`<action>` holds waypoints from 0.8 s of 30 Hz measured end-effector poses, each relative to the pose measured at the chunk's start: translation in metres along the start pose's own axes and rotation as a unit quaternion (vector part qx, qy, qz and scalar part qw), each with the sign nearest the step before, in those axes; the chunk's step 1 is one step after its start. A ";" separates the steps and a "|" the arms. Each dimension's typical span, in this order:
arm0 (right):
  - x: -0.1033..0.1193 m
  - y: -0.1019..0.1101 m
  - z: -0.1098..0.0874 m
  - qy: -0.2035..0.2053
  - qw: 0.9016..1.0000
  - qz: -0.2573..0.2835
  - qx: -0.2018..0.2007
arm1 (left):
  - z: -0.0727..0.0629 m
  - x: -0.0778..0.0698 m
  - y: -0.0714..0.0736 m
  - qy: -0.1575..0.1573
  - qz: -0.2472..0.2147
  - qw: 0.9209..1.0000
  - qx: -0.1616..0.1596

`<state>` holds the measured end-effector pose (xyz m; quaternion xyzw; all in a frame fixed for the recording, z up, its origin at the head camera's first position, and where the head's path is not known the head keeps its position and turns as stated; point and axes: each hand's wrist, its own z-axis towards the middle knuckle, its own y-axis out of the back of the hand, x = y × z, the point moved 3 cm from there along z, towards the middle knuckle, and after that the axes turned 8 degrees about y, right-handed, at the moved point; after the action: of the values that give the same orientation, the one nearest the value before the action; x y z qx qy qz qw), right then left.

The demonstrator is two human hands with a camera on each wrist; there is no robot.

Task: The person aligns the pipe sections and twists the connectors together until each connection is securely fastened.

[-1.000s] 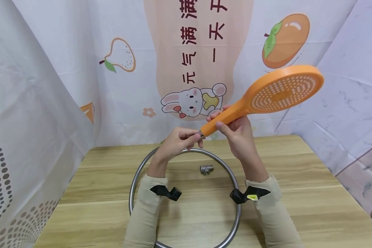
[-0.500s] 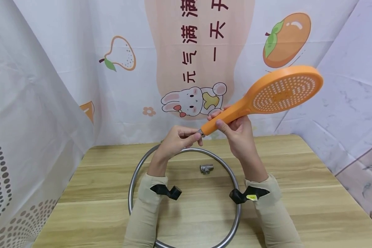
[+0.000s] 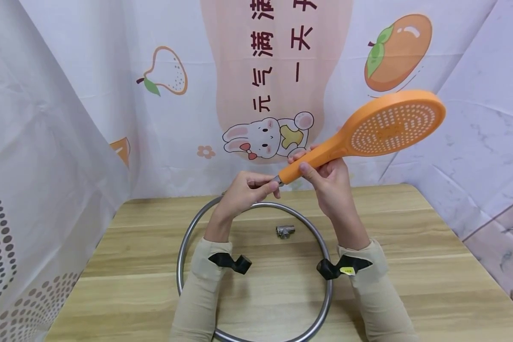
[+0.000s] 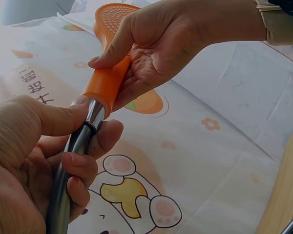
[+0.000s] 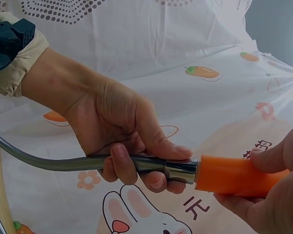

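An orange shower head (image 3: 393,124) is held up above the table, its perforated face toward the head camera. My right hand (image 3: 331,187) grips its handle (image 4: 107,80), thumb along the near side. My left hand (image 3: 248,192) curls its fingers round the end of a grey metal shower hose (image 5: 73,164). The hose's chrome end fitting (image 5: 180,170) meets the bottom of the orange handle. Whether it is threaded on, I cannot tell. From the left hand the hose runs down and lies in a wide loop on the table.
Inside the hose loop a small chrome T-shaped fitting (image 3: 285,231) lies on the wooden table (image 3: 145,247). A printed white cloth (image 3: 162,137) hangs behind and at both sides. Black wrist cameras (image 3: 235,262) are strapped to both sleeves.
Both hands keep their holds on the hose end and the shower head, almost unmoved. The head view has tilted slightly, so the backdrop sits a little higher.
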<state>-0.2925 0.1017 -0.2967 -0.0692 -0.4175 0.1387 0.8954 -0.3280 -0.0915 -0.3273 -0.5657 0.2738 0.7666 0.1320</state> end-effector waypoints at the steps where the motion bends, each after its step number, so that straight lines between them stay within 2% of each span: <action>1: 0.000 0.000 0.000 -0.001 1.000 -0.002 -0.001 | 0.000 0.000 0.000 -0.002 0.000 1.000 0.000; 5: 0.000 0.002 0.001 -0.004 1.000 -0.007 -0.002 | 0.002 0.001 -0.001 -0.002 0.000 1.000 0.011; 9: 0.001 0.005 0.002 0.001 1.000 -0.006 0.009 | 0.002 0.002 -0.003 0.004 0.004 0.999 0.042; 17: 0.004 0.007 0.004 0.023 0.998 0.008 0.056 | -0.002 0.000 -0.004 0.026 -0.005 0.993 0.117; 24: 0.003 0.007 0.004 0.040 0.994 0.029 0.100 | -0.004 0.002 -0.005 0.042 -0.029 0.988 0.147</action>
<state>-0.2947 0.1090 -0.2939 0.0037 -0.3636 0.2026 0.9093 -0.3232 -0.0896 -0.3310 -0.5793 0.3729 0.6893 0.2242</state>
